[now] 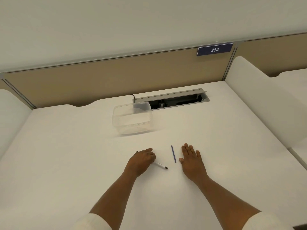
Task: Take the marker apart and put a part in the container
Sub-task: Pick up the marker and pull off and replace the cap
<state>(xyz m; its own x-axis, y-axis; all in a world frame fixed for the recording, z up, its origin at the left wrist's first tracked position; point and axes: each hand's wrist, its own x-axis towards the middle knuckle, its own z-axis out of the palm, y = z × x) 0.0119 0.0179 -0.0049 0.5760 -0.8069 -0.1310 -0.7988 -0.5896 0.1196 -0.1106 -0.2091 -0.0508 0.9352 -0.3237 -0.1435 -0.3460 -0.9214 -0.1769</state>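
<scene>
Two hands are low in the middle of my frame, both down on the white desk [66, 155]. My left hand [141, 161] lies over the upper end of the white marker body [160, 165], fingers curled onto it; I cannot tell whether it truly grips. The marker's dark tip points to the lower right. My right hand [191, 159] lies flat, fingers straight and together, holding nothing. Between the hands, just beside the right thumb, a thin blue rod [173, 153] lies apart from both. Higher up, centre frame, stands the clear plastic container [132, 117], with an open cable tray [174, 101] behind it and a blue sign [215, 49] reading 214 at upper right.
</scene>
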